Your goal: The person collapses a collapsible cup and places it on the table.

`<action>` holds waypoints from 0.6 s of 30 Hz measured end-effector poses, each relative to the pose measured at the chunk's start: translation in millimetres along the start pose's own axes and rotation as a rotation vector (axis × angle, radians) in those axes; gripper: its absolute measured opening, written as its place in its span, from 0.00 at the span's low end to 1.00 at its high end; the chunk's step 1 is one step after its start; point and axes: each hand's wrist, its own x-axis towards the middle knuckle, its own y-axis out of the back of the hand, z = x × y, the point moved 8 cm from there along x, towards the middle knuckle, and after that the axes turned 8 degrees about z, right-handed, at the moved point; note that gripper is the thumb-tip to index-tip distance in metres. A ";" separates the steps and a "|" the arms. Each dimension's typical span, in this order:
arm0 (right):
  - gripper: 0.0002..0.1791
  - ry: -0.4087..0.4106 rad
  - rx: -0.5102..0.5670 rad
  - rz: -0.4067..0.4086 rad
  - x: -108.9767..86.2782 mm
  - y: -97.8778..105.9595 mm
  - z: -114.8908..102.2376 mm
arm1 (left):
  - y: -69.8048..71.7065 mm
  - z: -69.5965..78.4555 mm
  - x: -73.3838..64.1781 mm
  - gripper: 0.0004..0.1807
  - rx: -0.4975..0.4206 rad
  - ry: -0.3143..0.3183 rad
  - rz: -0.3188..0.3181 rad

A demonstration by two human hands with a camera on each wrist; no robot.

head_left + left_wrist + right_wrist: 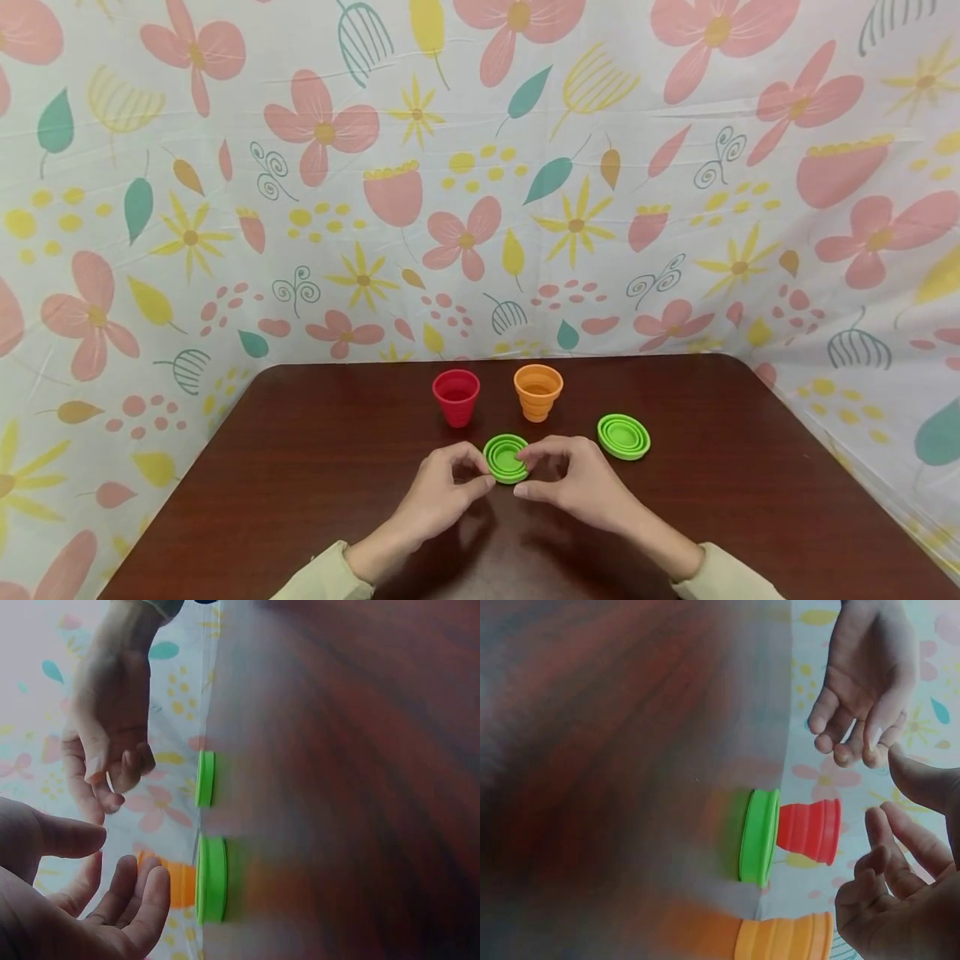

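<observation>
Between my hands a green collapsible cup lies folded flat on the table. From the left, my left hand hovers over its edge with thumb and fingers bent loosely apart. My right hand is at the other side, its index finger overlapping the rim in the head view. Both wrist views put the hands above the green cup, with a gap between fingers and cup. Nothing is held in either hand.
Behind the hands stand a red cup and an orange cup, both unfolded. Another flattened green cup lies to the right. The dark brown table meets a flower-patterned cloth at its back and sides.
</observation>
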 end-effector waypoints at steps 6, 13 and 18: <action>0.18 0.052 -0.066 0.041 20.9 -2.6 -6.5 | 34.0 -6.7 14.9 0.09 0.033 -0.036 0.139; 0.19 0.042 -0.122 0.042 52.1 -5.7 -6.1 | 67.7 -16.7 33.6 0.13 0.083 -0.003 0.231; 0.21 0.029 -0.140 0.001 72.3 -10.9 -3.4 | 76.1 -23.0 44.8 0.14 0.110 -0.003 0.236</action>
